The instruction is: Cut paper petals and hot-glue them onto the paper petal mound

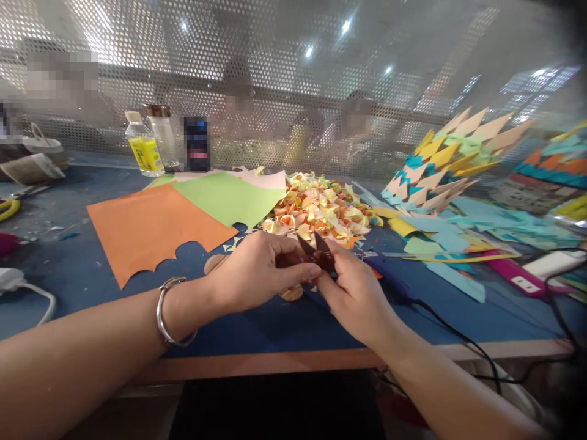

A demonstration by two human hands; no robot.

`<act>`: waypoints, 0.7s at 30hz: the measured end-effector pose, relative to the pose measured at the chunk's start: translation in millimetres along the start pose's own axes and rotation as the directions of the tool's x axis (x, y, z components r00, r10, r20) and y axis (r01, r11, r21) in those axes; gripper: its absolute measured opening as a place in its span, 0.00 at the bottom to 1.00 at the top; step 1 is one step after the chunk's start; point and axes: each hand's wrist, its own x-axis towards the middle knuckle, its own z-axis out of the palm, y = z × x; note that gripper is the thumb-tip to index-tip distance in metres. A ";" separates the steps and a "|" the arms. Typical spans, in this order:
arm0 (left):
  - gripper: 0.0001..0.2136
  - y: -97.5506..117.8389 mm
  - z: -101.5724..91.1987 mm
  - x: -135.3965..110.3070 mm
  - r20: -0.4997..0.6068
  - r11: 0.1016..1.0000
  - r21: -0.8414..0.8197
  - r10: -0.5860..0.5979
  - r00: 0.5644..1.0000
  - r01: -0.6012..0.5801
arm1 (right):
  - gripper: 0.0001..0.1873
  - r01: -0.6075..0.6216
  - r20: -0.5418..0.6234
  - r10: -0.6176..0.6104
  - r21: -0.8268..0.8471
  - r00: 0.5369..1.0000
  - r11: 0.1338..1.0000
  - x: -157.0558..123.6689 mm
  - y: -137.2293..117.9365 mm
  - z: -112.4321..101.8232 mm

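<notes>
Both my hands meet above the blue table (257, 324), just in front of a heap of small folded paper flowers (316, 211). My left hand (254, 269), with a silver bangle (169, 311) on the wrist, is curled shut on the handle end of small dark scissors (316, 252). My right hand (353, 287) pinches the same scissors from the other side. The two dark blades stand a little apart, pointing up and away from me. Whether paper lies between the blades is hidden by my fingers.
Orange (156, 229), green (229, 198) and pink paper sheets lie at the left. A spiky stack of coloured paper points (440, 162) and teal scraps (463, 235) fill the right. A glue gun (389, 284) with black cord lies beside my right hand. Bottles (144, 146) stand at the mesh wall.
</notes>
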 end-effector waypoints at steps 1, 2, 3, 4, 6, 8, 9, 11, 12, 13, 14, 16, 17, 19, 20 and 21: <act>0.10 -1.1 -0.8 0.9 -0.005 1.000 -0.016 -0.007 1.000 0.007 | 0.04 -0.029 -0.012 0.029 -0.003 1.000 1.000 -0.9 2.0 -2.7; 0.11 -2.9 -2.3 2.2 -0.026 0.999 -0.030 -0.016 1.000 0.015 | 0.05 -0.069 -0.032 0.068 -0.015 0.997 0.998 -2.0 5.1 -6.2; 0.13 -5.4 -4.6 3.8 -0.061 0.999 -0.035 -0.024 0.998 0.022 | 0.07 -0.116 -0.059 0.114 -0.033 0.992 0.993 -3.5 9.4 -10.4; 0.14 -8.6 -7.7 5.7 -0.109 0.999 -0.028 -0.027 0.994 0.024 | 0.09 -0.158 -0.090 0.152 -0.063 0.984 0.985 -5.2 15.0 -15.6; 0.15 -16.2 -15.5 9.9 -0.195 1.000 0.017 -0.010 0.981 0.014 | 0.10 -0.191 -0.181 0.160 -0.171 0.970 0.967 -9.7 29.0 -28.1; 0.13 -23.3 -23.5 13.7 -0.270 0.999 0.053 0.010 0.963 0.005 | 0.11 -0.231 -0.231 0.165 -0.295 0.959 0.927 -15.4 44.4 -41.7; 0.12 -25.9 -26.8 15.1 -0.296 0.998 0.063 0.014 0.955 0.005 | 0.11 -0.265 -0.225 0.195 -0.338 0.954 0.903 -18.8 51.5 -48.3; 0.11 -29.0 -31.4 17.0 -0.328 0.998 0.070 0.016 0.945 0.008 | 0.12 -0.329 -0.191 0.274 -0.389 0.943 0.861 -26.4 63.1 -59.4; 0.10 -29.7 -32.5 17.6 -0.338 0.998 0.070 0.015 0.941 0.009 | 0.13 -0.367 -0.189 0.316 -0.417 0.930 0.831 -30.5 67.3 -63.8; 0.09 -30.1 -33.2 18.0 -0.344 0.998 0.069 0.017 0.939 0.007 | 0.14 -0.401 -0.187 0.355 -0.444 0.916 0.801 -34.5 70.6 -67.3; 0.09 -30.4 -33.5 18.4 -0.348 0.998 0.067 0.021 0.937 0.003 | 0.16 -0.428 -0.185 0.387 -0.465 0.903 0.775 -38.2 73.0 -70.0; 0.08 -31.4 -34.0 19.3 -0.349 0.998 0.067 0.027 0.937 -0.003 | 0.17 -0.450 -0.178 0.420 -0.489 0.890 0.747 -44.2 76.5 -73.7; 0.08 -32.3 -34.5 19.9 -0.350 0.998 0.068 0.028 0.936 -0.004 | 0.18 -0.453 -0.174 0.426 -0.493 0.888 0.743 -46.3 78.1 -74.9; 0.08 -34.9 -36.2 21.0 -0.354 0.998 0.066 0.024 0.935 0.000 | 0.20 -0.459 -0.174 0.434 -0.498 0.884 0.736 -48.4 81.6 -76.9; 0.08 -36.3 -37.4 21.5 -0.354 0.998 0.062 0.019 0.935 0.003 | 0.20 -0.469 -0.171 0.448 -0.501 0.877 0.727 -48.7 83.6 -77.9; 0.08 -37.5 -38.7 21.8 -0.352 0.998 0.059 0.015 0.936 0.006 | 0.21 -0.486 -0.168 0.471 -0.503 0.866 0.715 -48.6 85.8 -78.9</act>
